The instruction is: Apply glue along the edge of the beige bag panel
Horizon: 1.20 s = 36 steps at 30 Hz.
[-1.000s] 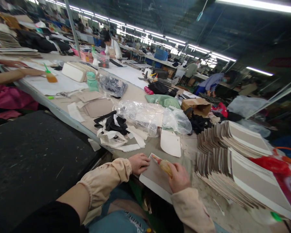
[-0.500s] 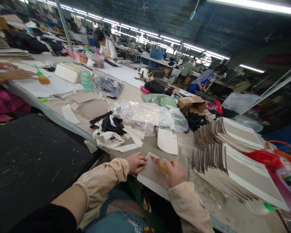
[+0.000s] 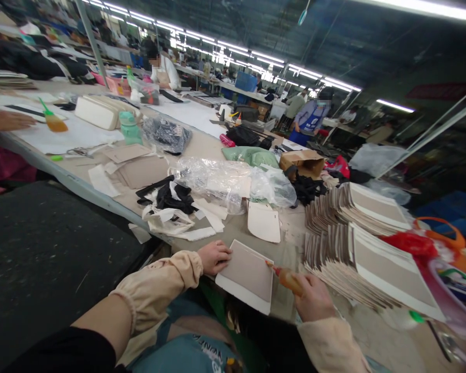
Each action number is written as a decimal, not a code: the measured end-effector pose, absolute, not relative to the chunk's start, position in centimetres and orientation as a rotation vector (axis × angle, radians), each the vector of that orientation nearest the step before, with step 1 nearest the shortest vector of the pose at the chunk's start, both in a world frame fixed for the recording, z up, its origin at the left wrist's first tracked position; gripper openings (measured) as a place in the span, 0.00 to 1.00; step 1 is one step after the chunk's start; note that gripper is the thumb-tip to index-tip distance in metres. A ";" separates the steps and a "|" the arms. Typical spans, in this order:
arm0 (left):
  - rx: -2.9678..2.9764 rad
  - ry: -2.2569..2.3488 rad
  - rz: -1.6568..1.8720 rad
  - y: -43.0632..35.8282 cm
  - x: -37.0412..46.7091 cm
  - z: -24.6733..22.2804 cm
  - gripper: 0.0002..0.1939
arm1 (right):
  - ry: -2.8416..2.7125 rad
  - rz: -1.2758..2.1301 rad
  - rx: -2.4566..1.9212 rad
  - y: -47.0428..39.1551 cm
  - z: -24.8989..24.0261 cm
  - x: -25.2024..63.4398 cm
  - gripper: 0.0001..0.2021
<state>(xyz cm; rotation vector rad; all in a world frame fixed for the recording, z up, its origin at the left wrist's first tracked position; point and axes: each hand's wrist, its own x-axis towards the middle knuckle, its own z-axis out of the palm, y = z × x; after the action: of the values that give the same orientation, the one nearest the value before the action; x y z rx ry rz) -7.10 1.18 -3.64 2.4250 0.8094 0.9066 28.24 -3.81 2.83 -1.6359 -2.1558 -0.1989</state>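
Observation:
A grey-brown panel with white edges (image 3: pixel 248 274) lies at the table's front edge. My left hand (image 3: pixel 214 257) rests on its upper left corner, fingers close together and pressing it down. My right hand (image 3: pixel 314 296) is wrapped round a small glue bottle (image 3: pixel 289 281) with amber contents. The bottle is tilted, and its red-tipped nozzle is at the panel's upper right corner. Behind the panel lies a white card piece (image 3: pixel 263 223).
Fanned stacks of panels (image 3: pixel 388 264) stand at the right. Clear plastic bags (image 3: pixel 233 181) and black and white scraps (image 3: pixel 171 199) lie behind. Another person's hand (image 3: pixel 11 122) is at the far left, near an amber bottle (image 3: pixel 55 122).
My right hand has moved right with the bottle, its nozzle passing from the panel's upper left to its upper right corner. The view has shifted slightly. A background person now stands more upright.

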 end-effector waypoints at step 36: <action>2.653 0.870 0.866 1.3 -7.0 -3.9 0.11 | -2.238 -0.066 -1.570 0.0 1.5 19.6 0.19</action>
<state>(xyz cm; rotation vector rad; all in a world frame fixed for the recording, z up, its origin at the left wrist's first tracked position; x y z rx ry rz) -7.01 1.29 -3.91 2.6530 0.8699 0.8655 19.59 0.01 1.48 -1.5701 -2.2379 -0.0657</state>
